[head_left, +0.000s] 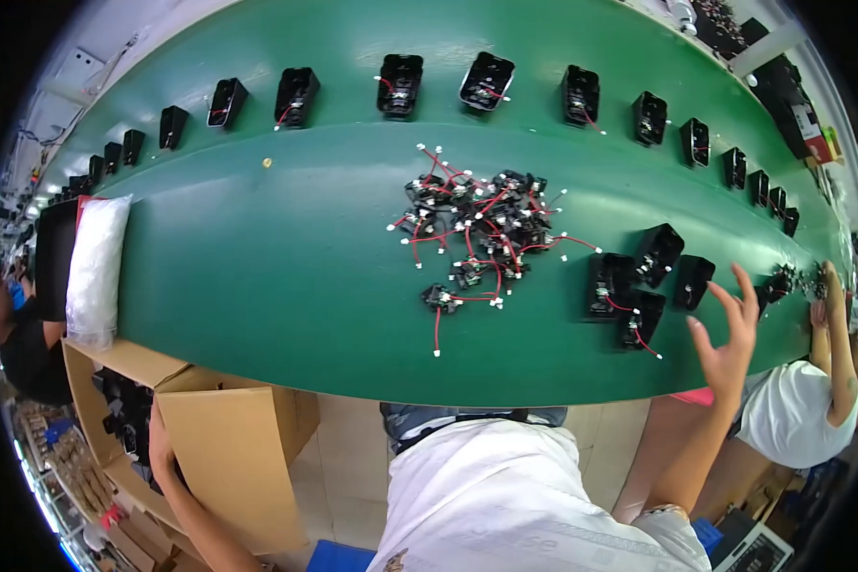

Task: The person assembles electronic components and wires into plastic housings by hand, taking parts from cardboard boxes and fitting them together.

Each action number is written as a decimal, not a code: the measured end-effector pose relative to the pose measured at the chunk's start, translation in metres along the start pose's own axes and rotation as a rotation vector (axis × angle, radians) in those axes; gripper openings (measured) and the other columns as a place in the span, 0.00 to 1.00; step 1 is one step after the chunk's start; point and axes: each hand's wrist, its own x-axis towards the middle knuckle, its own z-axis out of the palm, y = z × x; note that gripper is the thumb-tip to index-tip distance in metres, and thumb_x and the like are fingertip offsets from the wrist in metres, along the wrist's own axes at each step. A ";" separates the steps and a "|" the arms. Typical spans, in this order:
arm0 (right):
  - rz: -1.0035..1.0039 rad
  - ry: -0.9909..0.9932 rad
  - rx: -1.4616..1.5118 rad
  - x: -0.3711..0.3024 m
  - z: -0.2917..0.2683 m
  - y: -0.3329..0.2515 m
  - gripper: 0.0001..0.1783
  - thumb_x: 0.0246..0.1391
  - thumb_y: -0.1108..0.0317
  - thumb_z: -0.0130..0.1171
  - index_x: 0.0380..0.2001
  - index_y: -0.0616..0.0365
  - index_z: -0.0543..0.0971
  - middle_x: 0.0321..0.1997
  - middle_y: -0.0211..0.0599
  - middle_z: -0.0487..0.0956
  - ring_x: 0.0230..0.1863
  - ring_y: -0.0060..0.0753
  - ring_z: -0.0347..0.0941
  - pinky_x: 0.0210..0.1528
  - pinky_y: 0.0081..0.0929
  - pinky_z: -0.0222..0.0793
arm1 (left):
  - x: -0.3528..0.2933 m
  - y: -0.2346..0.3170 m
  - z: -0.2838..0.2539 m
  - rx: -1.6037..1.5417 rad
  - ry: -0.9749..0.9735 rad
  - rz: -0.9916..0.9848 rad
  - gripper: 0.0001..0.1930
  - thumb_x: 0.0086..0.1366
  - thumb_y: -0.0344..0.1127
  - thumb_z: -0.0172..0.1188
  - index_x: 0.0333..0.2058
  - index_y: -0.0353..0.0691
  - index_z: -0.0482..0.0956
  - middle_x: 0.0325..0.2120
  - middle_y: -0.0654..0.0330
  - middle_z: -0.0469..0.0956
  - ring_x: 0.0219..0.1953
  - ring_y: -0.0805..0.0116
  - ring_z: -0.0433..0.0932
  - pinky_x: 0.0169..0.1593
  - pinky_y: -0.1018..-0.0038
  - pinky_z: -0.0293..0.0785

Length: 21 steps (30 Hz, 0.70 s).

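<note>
My left hand (161, 442) reaches into an open cardboard box (224, 458) at the lower left, where dark plastic parts (129, 419) lie. Its fingertips are hidden among them and behind the box edge, so I cannot make out a hold. Over the table's right side, my right hand (729, 348) is open, thumb and fingers spread, holding nothing. Beside it stands a black plastic housing (695, 283). Just left of that is a cluster of several more black housings (660, 255), some with red wires ending in white connectors.
A heap of small black parts with red wires (496, 214) lies mid-table. Black housings (398, 86) line the far side of the green table (257, 257). A clear plastic bag (100, 267) lies at the left end. A co-worker (801, 410) sits at the right.
</note>
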 end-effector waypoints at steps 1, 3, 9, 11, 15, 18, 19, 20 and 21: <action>-0.006 0.079 0.003 -0.005 -0.009 0.000 0.23 0.46 0.75 0.65 0.49 0.61 0.78 0.66 0.45 0.69 0.66 0.47 0.64 0.65 0.37 0.59 | 0.002 -0.009 -0.008 -0.017 -0.006 0.021 0.28 0.63 0.41 0.62 0.58 0.32 0.69 0.53 0.46 0.73 0.52 0.54 0.73 0.55 0.63 0.69; 0.016 0.246 0.067 -0.010 -0.015 -0.011 0.17 0.51 0.76 0.60 0.47 0.65 0.78 0.64 0.49 0.70 0.65 0.44 0.65 0.66 0.37 0.58 | 0.003 -0.032 -0.014 -0.049 -0.043 0.041 0.27 0.62 0.40 0.62 0.57 0.31 0.69 0.51 0.48 0.75 0.51 0.57 0.74 0.54 0.64 0.70; -0.267 0.191 0.796 0.003 0.021 -0.125 0.15 0.43 0.71 0.64 0.38 0.62 0.80 0.51 0.52 0.76 0.54 0.48 0.72 0.54 0.39 0.71 | 0.005 -0.073 -0.031 -0.161 -0.167 0.175 0.25 0.61 0.35 0.63 0.55 0.30 0.71 0.47 0.52 0.78 0.47 0.63 0.76 0.53 0.69 0.71; -0.357 -0.081 0.678 0.024 0.035 -0.176 0.20 0.38 0.69 0.71 0.39 0.58 0.82 0.51 0.41 0.78 0.53 0.48 0.73 0.54 0.40 0.71 | -0.005 -0.091 -0.036 -0.204 -0.207 0.221 0.25 0.60 0.33 0.63 0.54 0.30 0.71 0.45 0.54 0.79 0.46 0.65 0.76 0.52 0.70 0.72; -0.536 -0.162 0.578 0.047 0.073 -0.206 0.24 0.37 0.72 0.72 0.43 0.55 0.81 0.53 0.40 0.77 0.55 0.49 0.71 0.54 0.41 0.70 | -0.011 -0.089 -0.038 0.069 -0.021 0.203 0.27 0.55 0.32 0.68 0.54 0.30 0.73 0.43 0.53 0.81 0.45 0.64 0.78 0.51 0.71 0.73; -0.565 -0.196 0.434 0.051 0.087 -0.209 0.25 0.37 0.71 0.72 0.44 0.53 0.81 0.51 0.36 0.76 0.56 0.47 0.69 0.56 0.42 0.67 | -0.019 -0.072 -0.047 0.035 -0.039 0.156 0.30 0.55 0.31 0.69 0.57 0.32 0.71 0.47 0.51 0.80 0.48 0.62 0.77 0.53 0.71 0.72; -0.581 -0.189 0.360 0.051 0.092 -0.210 0.25 0.37 0.70 0.72 0.44 0.52 0.81 0.49 0.34 0.76 0.56 0.46 0.69 0.57 0.42 0.65 | -0.013 -0.082 -0.046 0.033 -0.043 0.154 0.30 0.55 0.31 0.69 0.57 0.32 0.71 0.47 0.51 0.80 0.48 0.62 0.77 0.53 0.71 0.72; -0.586 -0.191 0.364 0.050 0.096 -0.211 0.25 0.37 0.70 0.72 0.44 0.52 0.81 0.49 0.34 0.76 0.56 0.46 0.69 0.57 0.42 0.65 | -0.004 -0.098 -0.049 0.020 -0.117 0.198 0.29 0.59 0.33 0.66 0.58 0.33 0.69 0.49 0.50 0.79 0.49 0.62 0.76 0.54 0.71 0.71; -0.594 -0.179 0.359 0.050 0.099 -0.210 0.25 0.37 0.70 0.72 0.44 0.52 0.81 0.47 0.33 0.76 0.54 0.44 0.69 0.57 0.42 0.64 | 0.003 -0.114 -0.050 0.007 -0.193 0.242 0.28 0.63 0.36 0.63 0.60 0.34 0.68 0.51 0.49 0.78 0.51 0.61 0.76 0.55 0.70 0.70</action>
